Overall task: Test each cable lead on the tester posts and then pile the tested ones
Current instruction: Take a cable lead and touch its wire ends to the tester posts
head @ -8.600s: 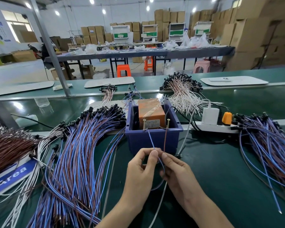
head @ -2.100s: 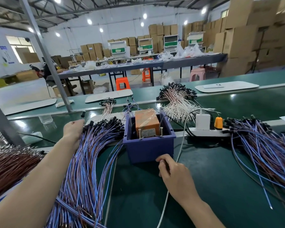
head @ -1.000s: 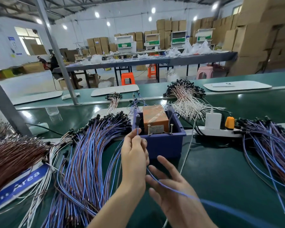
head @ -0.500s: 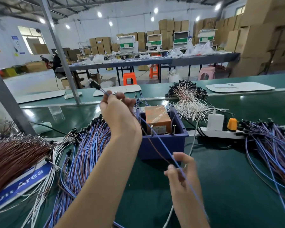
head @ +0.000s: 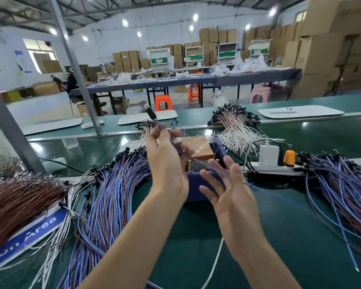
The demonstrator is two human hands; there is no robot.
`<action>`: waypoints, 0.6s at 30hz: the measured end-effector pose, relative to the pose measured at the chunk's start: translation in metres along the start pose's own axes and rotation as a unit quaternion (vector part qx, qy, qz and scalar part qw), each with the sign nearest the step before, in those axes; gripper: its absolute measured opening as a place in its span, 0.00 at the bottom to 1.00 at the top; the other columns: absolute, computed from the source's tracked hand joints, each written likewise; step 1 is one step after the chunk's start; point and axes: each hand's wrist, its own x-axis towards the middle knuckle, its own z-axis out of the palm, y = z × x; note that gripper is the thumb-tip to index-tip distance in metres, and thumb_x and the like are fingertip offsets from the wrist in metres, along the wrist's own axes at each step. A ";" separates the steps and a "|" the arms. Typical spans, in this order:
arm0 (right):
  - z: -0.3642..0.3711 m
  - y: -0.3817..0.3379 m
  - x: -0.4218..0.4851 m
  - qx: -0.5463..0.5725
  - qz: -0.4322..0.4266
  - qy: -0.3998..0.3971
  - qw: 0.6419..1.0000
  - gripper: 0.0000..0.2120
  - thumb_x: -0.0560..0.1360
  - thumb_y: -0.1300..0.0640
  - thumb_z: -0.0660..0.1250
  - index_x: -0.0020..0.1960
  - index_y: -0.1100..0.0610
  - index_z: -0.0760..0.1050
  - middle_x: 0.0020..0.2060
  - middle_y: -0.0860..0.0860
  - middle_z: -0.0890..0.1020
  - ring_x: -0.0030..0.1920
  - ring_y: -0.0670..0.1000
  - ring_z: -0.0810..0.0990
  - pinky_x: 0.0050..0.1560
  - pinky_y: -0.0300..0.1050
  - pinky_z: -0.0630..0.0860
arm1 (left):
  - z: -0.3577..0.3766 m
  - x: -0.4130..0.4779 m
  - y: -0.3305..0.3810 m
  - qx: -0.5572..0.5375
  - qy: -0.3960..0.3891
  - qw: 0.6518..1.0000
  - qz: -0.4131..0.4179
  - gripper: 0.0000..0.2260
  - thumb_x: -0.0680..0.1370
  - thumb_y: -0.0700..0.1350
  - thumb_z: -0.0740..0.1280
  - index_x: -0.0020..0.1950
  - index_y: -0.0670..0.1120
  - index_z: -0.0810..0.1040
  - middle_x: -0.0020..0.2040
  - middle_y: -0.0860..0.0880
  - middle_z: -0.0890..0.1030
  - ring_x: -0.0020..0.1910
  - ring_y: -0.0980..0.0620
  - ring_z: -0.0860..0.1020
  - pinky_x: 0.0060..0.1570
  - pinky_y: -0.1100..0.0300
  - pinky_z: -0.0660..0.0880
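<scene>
My left hand (head: pixel 165 161) is raised in front of the tester and pinches a blue-and-brown cable lead (head: pixel 206 165) just below its black plug (head: pixel 151 113). The lead's wires run down to the right across the spread, straight fingers of my right hand (head: pixel 227 190). Behind both hands stands the blue tester box (head: pixel 198 184) with an orange unit (head: pixel 198 147) inside and two metal posts (head: pixel 217 160) at its front edge. A big fan of blue-brown leads (head: pixel 113 184) lies to the left, and another pile (head: pixel 342 184) lies to the right.
Brown wires (head: pixel 15 201) lie at far left over a blue sign (head: pixel 29 234). A white-lead bundle (head: pixel 236 126) sits behind the box. A power strip (head: pixel 279 168) with a white charger (head: pixel 269 155) is to the right. A steel post (head: pixel 10 130) rises at left.
My left hand came down and rightward with the plug end, now in front of the tester. My right hand let its pinch go and spread its fingers under the wires.
</scene>
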 end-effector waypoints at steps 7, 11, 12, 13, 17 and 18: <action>-0.036 0.000 -0.002 -0.142 -0.081 0.019 0.986 0.18 0.82 0.39 0.54 0.47 0.51 0.72 0.27 0.45 0.63 0.24 0.46 0.62 0.26 0.39 0.70 | -0.063 -0.013 -0.042 0.260 -0.127 0.957 -0.037 0.09 0.85 0.41 0.61 0.56 0.50 0.80 0.30 0.53 0.75 0.21 0.57 0.64 0.20 0.66 0.62; -0.042 0.033 -0.016 -0.330 -0.098 -0.068 0.936 0.24 0.80 0.31 0.49 0.44 0.46 0.75 0.32 0.46 0.74 0.34 0.46 0.72 0.36 0.41 0.72 | -0.083 -0.039 -0.073 0.383 -0.191 0.903 -0.026 0.04 0.83 0.46 0.62 0.52 0.56 0.74 0.32 0.55 0.79 0.33 0.56 0.74 0.33 0.65 0.72; -0.045 0.041 -0.019 -0.344 -0.090 -0.082 0.931 0.24 0.81 0.34 0.49 0.44 0.46 0.76 0.36 0.47 0.78 0.39 0.48 0.76 0.42 0.45 0.75 | -0.086 -0.043 -0.076 0.384 -0.198 0.901 -0.027 0.04 0.82 0.49 0.61 0.51 0.58 0.73 0.34 0.54 0.79 0.35 0.56 0.75 0.37 0.62 0.74; -0.049 0.046 -0.021 -0.362 -0.086 -0.088 0.924 0.23 0.81 0.37 0.49 0.43 0.47 0.77 0.38 0.49 0.80 0.42 0.50 0.78 0.46 0.50 0.77 | -0.089 -0.045 -0.077 0.377 -0.204 0.903 -0.028 0.05 0.80 0.49 0.59 0.50 0.59 0.73 0.34 0.54 0.79 0.36 0.56 0.75 0.40 0.60 0.74; -0.058 0.049 -0.021 -0.438 -0.073 -0.099 0.890 0.22 0.82 0.39 0.51 0.44 0.52 0.75 0.40 0.54 0.82 0.42 0.56 0.80 0.48 0.62 0.76 | -0.096 -0.045 -0.078 0.359 -0.240 0.902 -0.006 0.08 0.79 0.47 0.56 0.51 0.54 0.75 0.34 0.55 0.74 0.36 0.54 0.70 0.39 0.53 0.70; -0.058 0.048 -0.020 -0.448 -0.072 -0.107 0.885 0.21 0.82 0.39 0.52 0.45 0.51 0.76 0.40 0.53 0.83 0.42 0.55 0.81 0.47 0.59 0.77 | -0.098 -0.045 -0.079 0.367 -0.245 0.897 0.011 0.08 0.80 0.48 0.56 0.51 0.54 0.75 0.34 0.54 0.74 0.36 0.54 0.70 0.38 0.52 0.70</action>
